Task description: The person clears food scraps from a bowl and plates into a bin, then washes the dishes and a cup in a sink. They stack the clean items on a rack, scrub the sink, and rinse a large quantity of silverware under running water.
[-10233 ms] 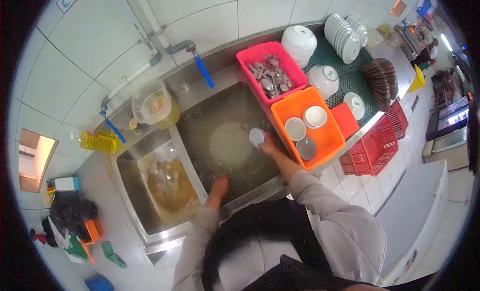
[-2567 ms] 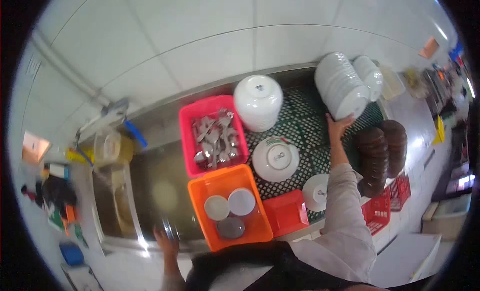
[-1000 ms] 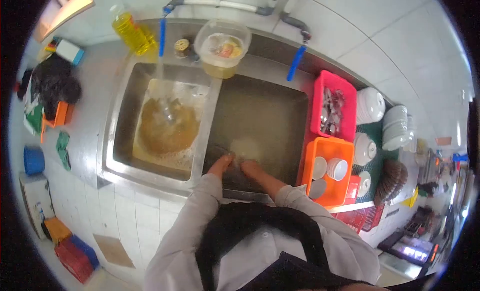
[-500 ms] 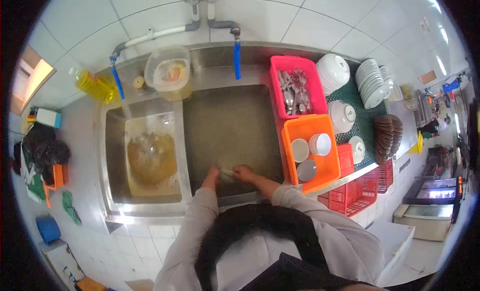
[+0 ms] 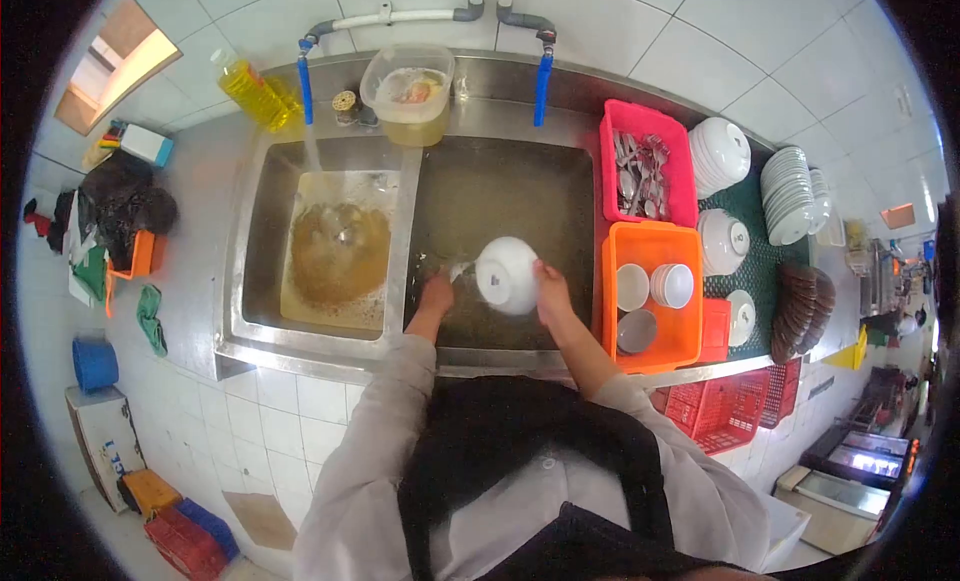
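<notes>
Over the right basin (image 5: 500, 191), which holds murky water, my right hand (image 5: 550, 287) grips the edge of a white bowl (image 5: 507, 276). The bowl is tipped so its underside faces me. My left hand (image 5: 436, 289) is just left of the bowl with its fingers closed around something small and pale at its fingertips, too blurred to name. In the left basin (image 5: 262, 261), water runs from a blue hose (image 5: 305, 86) onto brownish, foamy water.
Right of the basin stand a pink basket (image 5: 690, 196) of cutlery, an orange basket (image 5: 652, 243) of bowls, and stacked white bowls (image 5: 720, 153) and plates (image 5: 785, 196). Behind the basins are a plastic tub (image 5: 415, 126) and a yellow bottle (image 5: 255, 96). Red crates (image 5: 725, 411) sit below.
The white bowl has come up out of the murky water in my right hand. My left hand has lifted too. The whole view has shifted, with the basins now further right and higher.
</notes>
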`<state>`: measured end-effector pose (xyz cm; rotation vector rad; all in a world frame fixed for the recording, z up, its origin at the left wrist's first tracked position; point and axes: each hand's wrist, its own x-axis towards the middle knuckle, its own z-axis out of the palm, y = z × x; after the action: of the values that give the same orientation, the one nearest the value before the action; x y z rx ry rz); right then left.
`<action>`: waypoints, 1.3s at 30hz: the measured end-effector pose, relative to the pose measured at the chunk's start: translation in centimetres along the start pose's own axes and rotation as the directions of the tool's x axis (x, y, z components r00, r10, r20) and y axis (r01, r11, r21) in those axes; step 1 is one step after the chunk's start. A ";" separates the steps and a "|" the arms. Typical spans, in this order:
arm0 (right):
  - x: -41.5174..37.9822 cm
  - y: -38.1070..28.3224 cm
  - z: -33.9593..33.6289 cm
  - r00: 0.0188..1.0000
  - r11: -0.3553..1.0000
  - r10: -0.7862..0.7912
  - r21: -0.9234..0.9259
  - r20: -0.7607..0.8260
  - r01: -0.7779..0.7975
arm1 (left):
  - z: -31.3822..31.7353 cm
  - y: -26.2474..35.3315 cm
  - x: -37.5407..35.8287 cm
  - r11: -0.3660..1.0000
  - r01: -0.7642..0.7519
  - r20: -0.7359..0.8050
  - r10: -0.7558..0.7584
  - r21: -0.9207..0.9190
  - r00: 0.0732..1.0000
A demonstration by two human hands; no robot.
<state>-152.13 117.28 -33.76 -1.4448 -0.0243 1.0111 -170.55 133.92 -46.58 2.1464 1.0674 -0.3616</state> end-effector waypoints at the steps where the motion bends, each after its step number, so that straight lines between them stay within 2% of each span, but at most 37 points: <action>1: 0.2 -0.9 -0.3 0.999 0.999 -0.039 -0.008 -0.013 0.039 | -2.1 1.7 -1.5 1.000 0.008 -0.125 -0.007 0.003 0.992; 2: 0.4 -1.9 -0.7 0.997 0.997 -0.078 -0.018 -0.025 0.078 | -4.2 3.0 -3.0 1.000 0.016 -0.248 -0.015 0.004 0.969; 3: 0.3 -3.4 -0.9 0.996 0.996 -0.083 -0.016 -0.011 0.083 | -6.2 4.1 -4.2 1.000 0.022 -0.261 -0.020 0.005 0.965; 5: -0.9 -7.4 -1.0 0.982 0.980 -0.189 0.070 -0.004 0.189 | -10.1 6.0 -6.3 0.995 -0.066 -0.404 0.089 0.071 0.911; 6: -1.8 -9.6 -1.0 0.981 0.978 -0.195 0.079 0.006 0.194 | -12.3 7.2 -7.5 0.995 -0.062 -0.414 0.090 0.079 0.906; 8: -3.8 -13.8 -1.2 0.967 0.916 -0.223 0.367 0.128 0.162 | -16.2 9.4 -9.6 0.998 -0.026 -0.474 0.049 0.056 0.879; 12: -6.3 -19.7 -2.4 0.921 0.850 -0.345 0.477 0.179 0.225 | -21.4 12.0 -12.6 0.994 -0.107 -0.601 0.105 0.032 0.792; 15: -8.1 -22.4 -3.7 0.894 0.796 -0.362 0.586 0.262 0.150 | -23.9 15.0 -14.6 0.978 -0.130 -0.667 0.206 0.163 0.716; 16: -8.0 -22.6 -4.1 0.890 0.788 -0.372 0.596 0.262 0.154 | -24.3 15.6 -14.8 0.966 -0.150 -0.701 0.257 0.212 0.665; 17: -8.1 -22.6 -4.5 0.904 0.791 -0.313 0.606 0.292 0.078 | -24.6 16.2 -15.0 0.950 -0.169 -0.727 0.310 0.262 0.613; 18: -8.3 -22.6 -5.0 0.913 0.788 -0.256 0.615 0.317 0.007 | -24.6 16.5 -15.1 0.944 -0.178 -0.724 0.328 0.278 0.607; 20: -7.0 -20.7 -6.1 0.881 0.800 -0.287 0.600 0.376 0.004 | -24.3 17.0 -14.8 0.908 -0.104 -0.707 0.384 0.406 0.594; 22: -5.5 -18.2 -7.2 0.910 0.881 -0.244 0.469 0.334 0.064 | -24.4 18.4 -14.5 0.903 -0.111 -0.712 0.399 0.415 0.578; 24: -1.1 -14.0 -9.4 0.917 0.883 -0.201 0.470 0.346 0.016 | -24.2 20.6 -15.2 0.903 0.008 -0.709 0.333 0.430 0.622; 25: -2.4 -16.3 -9.9 0.918 0.870 -0.232 0.491 0.320 0.049 | -24.1 21.4 -15.3 0.892 -0.023 -0.701 0.371 0.452 0.609; 27: -7.0 -23.2 -10.3 0.948 0.726 -0.082 0.670 0.309 -0.155 | -24.3 23.1 -15.2 0.866 -0.070 -0.726 0.457 0.495 0.513; 28: -6.3 -25.1 -11.5 0.946 0.723 -0.101 0.676 0.307 -0.143 | -24.6 24.9 -15.2 0.861 -0.076 -0.728 0.469 0.503 0.500; 30: -4.6 -29.5 -15.5 0.917 0.645 -0.311 0.764 0.248 0.012 | -24.3 28.6 -15.5 0.921 -0.144 -0.794 0.385 0.361 0.470; 31: -1.0 -30.2 -19.0 0.803 0.782 -0.587 0.329 0.104 0.529 | -24.1 30.2 -14.9 0.921 -0.145 -0.799 0.387 0.363 0.460; 32: 2.6 -30.9 -21.8 0.563 0.523 -0.814 -0.240 0.143 0.818 | -23.9 32.1 -14.2 0.881 -0.313 -0.802 0.460 0.356 0.381; 33: 1.4 -34.3 -22.3 0.757 0.720 -0.651 0.272 -0.054 0.639 | -23.7 34.0 -13.4 0.810 -0.470 -0.805 0.517 0.350 0.291; 34: 0.0 -37.8 -22.6 0.921 0.600 -0.380 0.735 -0.086 0.316 | -23.3 36.1 -12.5 0.810 -0.469 -0.810 0.514 0.351 0.282; 35: 3.1 -38.8 -24.4 0.918 0.601 -0.387 0.734 -0.080 0.317 | -22.8 38.5 -11.5 0.804 -0.520 -0.820 0.487 0.287 0.300; 36: 8.6 -38.7 -27.1 0.906 0.599 -0.396 0.705 -0.151 0.380 | -22.3 40.7 -10.4 0.792 -0.569 -0.829 0.461 0.222 0.318; 37: 13.1 -38.5 -29.3 0.887 0.595 -0.406 0.672 -0.221 0.440 | -21.6 42.6 -8.9 0.790 -0.486 -0.801 0.539 0.374 0.260; 38: 15.9 -38.6 -30.8 0.883 0.592 -0.417 0.673 -0.214 0.443 | -20.9 44.5 -7.4 0.766 -0.387 -0.760 0.615 0.513 0.211; 39: 18.1 -38.6 -32.0 0.888 0.599 -0.422 0.679 -0.184 0.425 | -20.3 46.8 -6.3 0.778 -0.378 -0.763 0.604 0.502 0.231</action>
<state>-101.56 109.74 -18.62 -0.6636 0.0208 0.5104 -139.11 125.03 -6.93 2.7683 0.7222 1.2522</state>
